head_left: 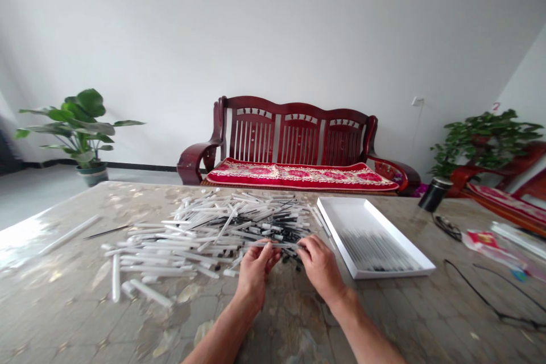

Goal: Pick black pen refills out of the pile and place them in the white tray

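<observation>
A heap of white tubes and black pen parts (213,230) lies spread across the middle of the stone-patterned table (85,318). Both my hands work at its near edge. My left hand (255,267) and my right hand (319,264) each pinch one end of a thin pale pen (281,244), held level between them just above the heap. A white shallow tray (341,210) to the right of my right hand holds a row of finished pens.
A black cylindrical cup (434,193), eyeglasses (447,227), a black cord (490,296) and red packets (484,239) lie on the table's right side. A loose white tube (70,234) lies far left. Beyond the table stand a red wooden bench (294,148) and two potted plants.
</observation>
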`<state>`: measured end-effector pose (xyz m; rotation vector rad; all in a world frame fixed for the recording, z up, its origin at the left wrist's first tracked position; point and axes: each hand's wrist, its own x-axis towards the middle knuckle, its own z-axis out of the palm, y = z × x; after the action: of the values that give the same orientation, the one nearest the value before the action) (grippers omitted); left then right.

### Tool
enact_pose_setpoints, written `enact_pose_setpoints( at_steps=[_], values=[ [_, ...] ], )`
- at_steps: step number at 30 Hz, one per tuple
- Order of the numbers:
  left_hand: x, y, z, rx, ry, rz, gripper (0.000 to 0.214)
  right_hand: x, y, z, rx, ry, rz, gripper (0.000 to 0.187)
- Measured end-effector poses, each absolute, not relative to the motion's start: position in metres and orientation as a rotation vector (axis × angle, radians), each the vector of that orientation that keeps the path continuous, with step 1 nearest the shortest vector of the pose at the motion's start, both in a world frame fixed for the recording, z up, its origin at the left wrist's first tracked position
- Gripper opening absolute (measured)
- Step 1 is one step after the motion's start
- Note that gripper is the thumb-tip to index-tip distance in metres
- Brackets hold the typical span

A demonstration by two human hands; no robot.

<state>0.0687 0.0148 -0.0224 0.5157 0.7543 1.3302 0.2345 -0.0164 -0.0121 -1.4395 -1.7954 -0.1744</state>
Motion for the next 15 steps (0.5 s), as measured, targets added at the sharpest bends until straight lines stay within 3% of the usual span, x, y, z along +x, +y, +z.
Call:
enact_pose_setpoints(
  at_steps=[15],
  values=[
    [0.0698,0.0088,-0.017,0.611,0.749,1.377,0.048,0.2249,-0.0181,-0.0146,-1.413,-1.734,0.032,0.015]
  ],
)
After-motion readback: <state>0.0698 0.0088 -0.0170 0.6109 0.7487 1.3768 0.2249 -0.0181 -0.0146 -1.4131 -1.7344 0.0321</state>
